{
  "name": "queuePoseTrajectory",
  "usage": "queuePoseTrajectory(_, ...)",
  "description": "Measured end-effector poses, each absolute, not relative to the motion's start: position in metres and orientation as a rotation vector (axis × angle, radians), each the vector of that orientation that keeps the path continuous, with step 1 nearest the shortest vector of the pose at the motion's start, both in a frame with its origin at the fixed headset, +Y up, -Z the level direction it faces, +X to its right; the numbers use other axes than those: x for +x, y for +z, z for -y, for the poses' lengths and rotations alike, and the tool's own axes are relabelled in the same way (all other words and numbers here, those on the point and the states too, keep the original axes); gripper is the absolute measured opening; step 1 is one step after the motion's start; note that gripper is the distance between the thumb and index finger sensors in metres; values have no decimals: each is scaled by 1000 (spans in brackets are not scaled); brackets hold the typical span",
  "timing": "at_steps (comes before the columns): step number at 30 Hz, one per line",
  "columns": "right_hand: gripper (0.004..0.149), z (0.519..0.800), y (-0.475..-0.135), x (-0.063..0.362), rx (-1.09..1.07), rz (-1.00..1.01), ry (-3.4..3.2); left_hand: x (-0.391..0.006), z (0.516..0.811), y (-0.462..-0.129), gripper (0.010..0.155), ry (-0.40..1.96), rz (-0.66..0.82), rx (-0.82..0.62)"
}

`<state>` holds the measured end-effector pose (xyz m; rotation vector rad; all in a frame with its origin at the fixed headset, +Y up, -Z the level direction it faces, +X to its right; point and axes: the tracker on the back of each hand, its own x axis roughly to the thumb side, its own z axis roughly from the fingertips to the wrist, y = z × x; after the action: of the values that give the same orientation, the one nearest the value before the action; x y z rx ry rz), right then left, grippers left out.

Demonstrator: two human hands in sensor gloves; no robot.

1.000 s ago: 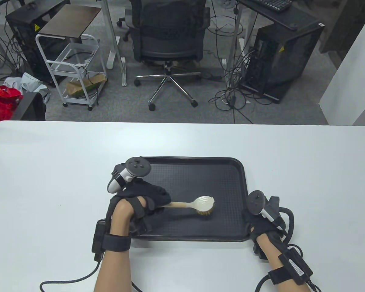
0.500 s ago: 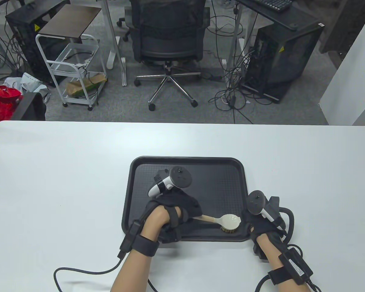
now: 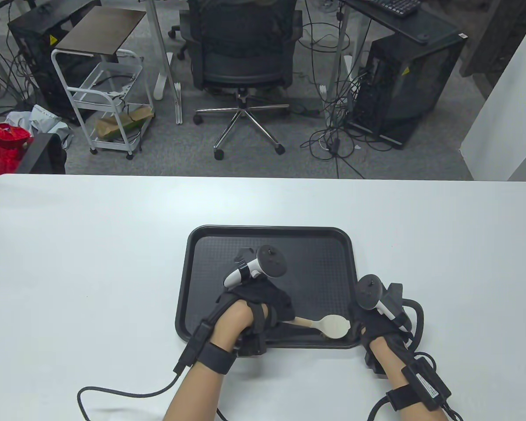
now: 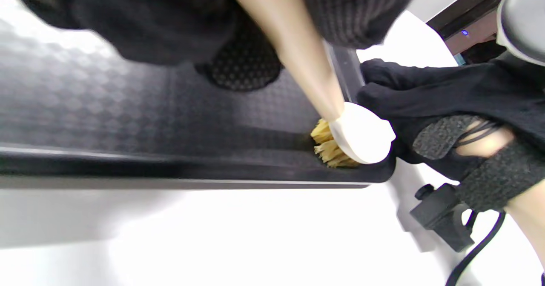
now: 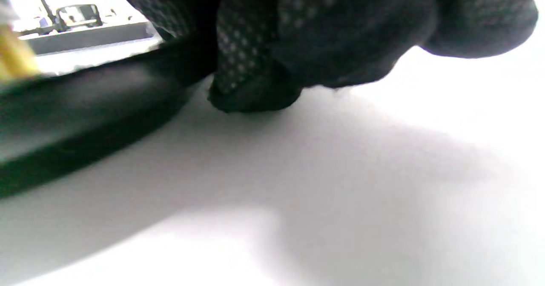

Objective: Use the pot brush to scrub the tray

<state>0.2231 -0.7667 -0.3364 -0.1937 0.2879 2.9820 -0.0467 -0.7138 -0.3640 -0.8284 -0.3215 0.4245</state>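
Both hands busy: left hand [image 3: 263, 307] grips pot brush [image 3: 328, 326] handle – bristles pressed into tray [image 3: 271, 232] near-right corner; right hand [image 3: 377, 326] clamps tray rim – steadying it.

Table view: camera high over the near edge of the white table [image 3: 92, 245], angled down and forward, taking in the whole tabletop plus the office chair [image 3: 243, 52] and floor beyond. Moderate distance; both hands enter from the bottom.

Left wrist view: very close, tilted, looking along the black tray [image 4: 127, 120] floor toward its near right corner, where the pot brush [image 4: 357, 135] head sits; right hand [image 4: 460, 107] visible just past the rim.

Right wrist view: nearly at table level, extremely close, blurred; gloved fingers [image 5: 255, 64] fill the top, tray rim at left.

All three views share that tray corner.
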Motion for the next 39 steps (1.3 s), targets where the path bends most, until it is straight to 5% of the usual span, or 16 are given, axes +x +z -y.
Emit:
queuePoseTrajectory(18, 58, 767, -337, 223, -194, -288, 2983, -174, 698, -372, 52, 469, -29, -765)
queuePoseTrajectory(39, 58, 766, -337, 224, -192, -292, 2977, -317, 696, -339, 46, 687, -369, -601)
